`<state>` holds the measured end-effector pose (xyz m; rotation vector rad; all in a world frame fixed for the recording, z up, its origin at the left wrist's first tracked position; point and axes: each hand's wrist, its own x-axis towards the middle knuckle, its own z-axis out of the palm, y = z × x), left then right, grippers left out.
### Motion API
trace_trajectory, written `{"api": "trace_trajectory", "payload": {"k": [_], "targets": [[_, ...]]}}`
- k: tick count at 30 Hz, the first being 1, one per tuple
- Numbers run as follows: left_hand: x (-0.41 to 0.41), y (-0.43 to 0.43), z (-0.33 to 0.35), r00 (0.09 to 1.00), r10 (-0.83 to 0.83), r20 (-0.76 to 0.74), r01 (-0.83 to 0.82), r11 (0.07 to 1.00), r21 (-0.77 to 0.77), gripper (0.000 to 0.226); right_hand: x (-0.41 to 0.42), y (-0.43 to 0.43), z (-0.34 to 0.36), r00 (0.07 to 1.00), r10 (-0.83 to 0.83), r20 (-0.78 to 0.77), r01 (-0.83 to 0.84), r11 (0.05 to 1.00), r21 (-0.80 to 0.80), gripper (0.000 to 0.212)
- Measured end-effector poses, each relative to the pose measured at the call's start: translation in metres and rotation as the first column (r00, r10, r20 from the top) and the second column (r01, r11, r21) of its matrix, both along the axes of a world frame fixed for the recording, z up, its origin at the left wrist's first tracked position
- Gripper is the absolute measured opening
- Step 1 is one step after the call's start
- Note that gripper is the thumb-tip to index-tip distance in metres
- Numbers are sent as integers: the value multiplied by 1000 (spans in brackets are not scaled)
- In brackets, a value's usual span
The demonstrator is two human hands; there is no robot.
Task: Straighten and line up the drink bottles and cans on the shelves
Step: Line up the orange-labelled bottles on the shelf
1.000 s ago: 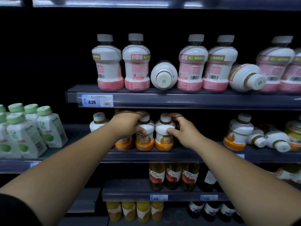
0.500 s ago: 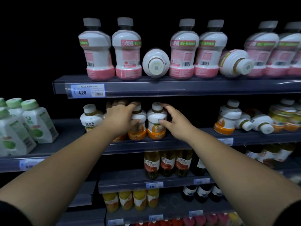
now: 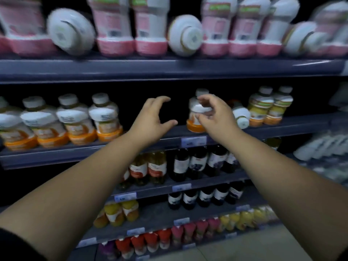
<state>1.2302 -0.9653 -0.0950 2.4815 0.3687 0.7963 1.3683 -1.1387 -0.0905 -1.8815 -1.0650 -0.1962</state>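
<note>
Fingers (image 3: 163,100) of the left hand (image 3: 150,119) are loosely curved and hold nothing. Right hand (image 3: 216,119) curls against an orange-based bottle (image 3: 194,128) on the middle shelf (image 3: 56,155). Blur hides whether it grips.

The upper bottles (image 3: 150,25) are white with pink bases; the middle bottles (image 3: 105,117) are white with orange bases; the shelves (image 3: 169,68) are grey-blue.
</note>
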Motion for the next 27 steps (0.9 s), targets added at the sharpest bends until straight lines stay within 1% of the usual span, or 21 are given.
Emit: {"api": "trace_trajectory", "payload": {"k": [3, 7, 8, 10, 12, 14, 17, 19, 21, 22, 24, 26, 27], "targets": [[51, -36, -9, 1000, 29, 2, -28, 982, -188, 80, 42, -38, -2, 1000, -24, 8, 24, 999, -36, 44], [89, -59, -21, 999, 30, 41, -9, 899, -438, 83, 76, -54, -12, 999, -31, -34, 26, 988, -151, 49], [94, -61, -24, 998, 32, 47, -5, 875, -484, 84, 78, -54, -16, 999, -25, -38, 18, 983, -182, 49], [101, -59, -30, 999, 36, 35, -13, 850, -527, 89, 77, -48, -24, 999, -9, -47, -1, 976, -217, 51], [107, -52, -31, 999, 10, 36, 11, 848, -530, 91, 75, -37, -28, 999, -4, -52, -7, 976, -217, 56], [110, -44, -29, 997, -51, 63, 77, 834, -546, 87, 73, -21, -29, 996, -16, -84, -2, 979, -205, 67], [105, -39, -29, 987, -135, 88, 161, 806, -569, 84, 67, 1, -30, 975, 33, -218, -76, 979, -187, 83], [94, -32, -34, 981, -163, 108, 195, 780, -594, 89, 57, 14, -30, 965, 43, -258, -96, 976, -194, 84], [78, -22, -34, 980, -173, 103, 199, 758, -621, 94, 48, 26, -27, 966, 30, -256, -81, 978, -193, 84], [67, -15, -32, 981, -175, 87, 190, 762, -618, 94, 45, 33, -26, 968, 27, -249, -77, 978, -193, 83], [46, 1, -26, 986, -166, 27, 153, 814, -561, 88, 40, 47, -23, 966, 40, -254, -87, 981, -174, 82], [22, 13, -18, 992, -115, -41, 88, 904, -419, 82, 31, 60, -21, 961, 72, -268, -118, 979, -163, 85], [8, 18, -14, 995, -67, -67, 42, 946, -322, 80, 26, 67, -21, 957, 91, -276, -139, 977, -159, 85]]}}
